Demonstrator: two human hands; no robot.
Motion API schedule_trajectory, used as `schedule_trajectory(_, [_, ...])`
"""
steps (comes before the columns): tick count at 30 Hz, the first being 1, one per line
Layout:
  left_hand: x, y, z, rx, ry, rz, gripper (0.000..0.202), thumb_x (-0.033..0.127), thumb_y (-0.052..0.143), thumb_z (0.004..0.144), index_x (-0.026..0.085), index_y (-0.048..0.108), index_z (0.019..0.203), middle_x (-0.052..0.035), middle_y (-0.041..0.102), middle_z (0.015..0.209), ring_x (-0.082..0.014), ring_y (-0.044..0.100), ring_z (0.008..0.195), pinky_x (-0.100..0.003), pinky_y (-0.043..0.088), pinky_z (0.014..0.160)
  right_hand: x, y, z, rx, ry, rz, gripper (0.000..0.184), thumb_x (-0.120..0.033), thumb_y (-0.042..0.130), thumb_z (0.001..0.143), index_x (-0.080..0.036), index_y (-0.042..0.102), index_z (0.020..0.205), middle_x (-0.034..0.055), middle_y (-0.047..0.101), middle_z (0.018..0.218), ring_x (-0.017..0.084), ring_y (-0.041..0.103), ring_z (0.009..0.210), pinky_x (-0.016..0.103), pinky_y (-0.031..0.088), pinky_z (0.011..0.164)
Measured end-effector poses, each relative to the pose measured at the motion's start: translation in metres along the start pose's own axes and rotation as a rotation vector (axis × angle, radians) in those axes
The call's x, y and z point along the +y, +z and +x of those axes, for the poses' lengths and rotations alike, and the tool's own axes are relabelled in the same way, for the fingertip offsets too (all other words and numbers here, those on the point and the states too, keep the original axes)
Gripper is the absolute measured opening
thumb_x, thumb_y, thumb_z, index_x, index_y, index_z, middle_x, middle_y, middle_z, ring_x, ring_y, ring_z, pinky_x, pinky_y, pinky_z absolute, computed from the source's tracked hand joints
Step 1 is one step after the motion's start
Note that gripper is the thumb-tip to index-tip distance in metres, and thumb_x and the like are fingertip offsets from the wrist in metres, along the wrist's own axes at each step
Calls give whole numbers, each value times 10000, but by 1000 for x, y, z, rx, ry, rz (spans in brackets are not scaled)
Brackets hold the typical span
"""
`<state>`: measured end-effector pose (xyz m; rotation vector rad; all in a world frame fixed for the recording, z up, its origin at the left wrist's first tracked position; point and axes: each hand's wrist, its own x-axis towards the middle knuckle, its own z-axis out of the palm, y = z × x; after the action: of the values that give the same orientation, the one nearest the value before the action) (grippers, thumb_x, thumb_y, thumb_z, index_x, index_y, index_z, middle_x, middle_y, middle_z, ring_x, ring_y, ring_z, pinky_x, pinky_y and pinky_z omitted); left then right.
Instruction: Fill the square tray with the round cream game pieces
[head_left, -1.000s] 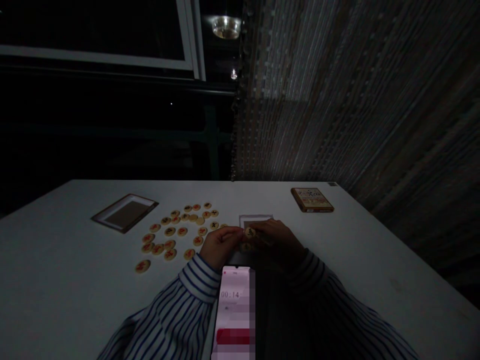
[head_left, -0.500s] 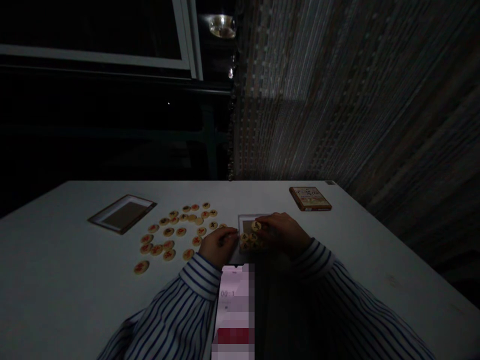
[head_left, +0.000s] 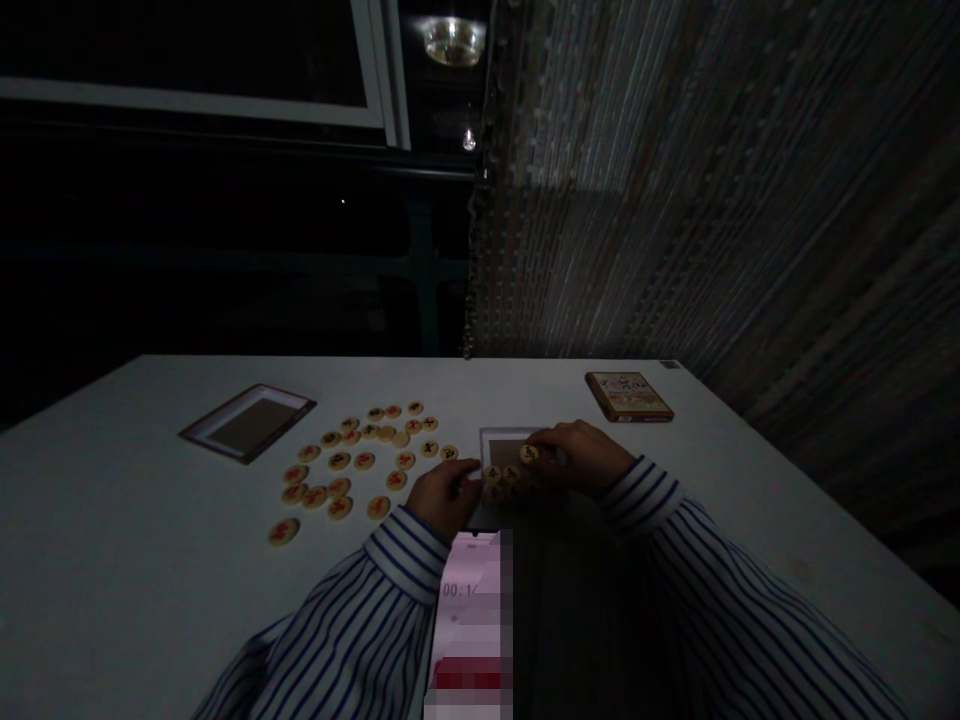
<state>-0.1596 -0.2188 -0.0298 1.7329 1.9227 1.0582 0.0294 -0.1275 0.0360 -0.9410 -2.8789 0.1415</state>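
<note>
My right hand (head_left: 581,455) pinches a round Chinese chess piece (head_left: 529,454) with a black character. It holds the piece over a shallow box (head_left: 484,440), inside which several more pieces (head_left: 511,474) lie in the near part. At the box's left wall is my left hand (head_left: 444,498), its fingers curled and closed against that side. To the left, many loose chess pieces (head_left: 364,461) with red or black characters are spread on the white table (head_left: 172,580); a few show blank faces.
An open box half (head_left: 251,424) lies at the left back. A printed, closed box (head_left: 630,397) sits at the right back. Between my forearms a lit phone (head_left: 466,620) shows a timer. Behind the table hangs a string curtain (head_left: 585,250). The scene is dim.
My right hand has shifted slightly right with the pinched piece over the box. My left hand stays at the box's left side. The view has moved a little.
</note>
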Motion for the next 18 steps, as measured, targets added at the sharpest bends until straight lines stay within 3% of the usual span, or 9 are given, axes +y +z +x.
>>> schedule_trajectory(12, [2,-1,-1,-7,13,42,275,214,480,679,152,602,917,-51,632,827,-143,577,710,-258,455,662,5,1,14,-209,-14,-113,286,-351,446,717,-239,562,953,35,624,856,165,557,757,234,346,608])
schedule_trajectory(18, [4,-3,-1,-31,14,62,279,193,477,681,148,593,930,-51,627,825,-135,572,700,-250,448,656,7,2,16,-253,-42,-119,284,-369,413,738,-247,574,938,32,619,853,154,545,752,233,350,615])
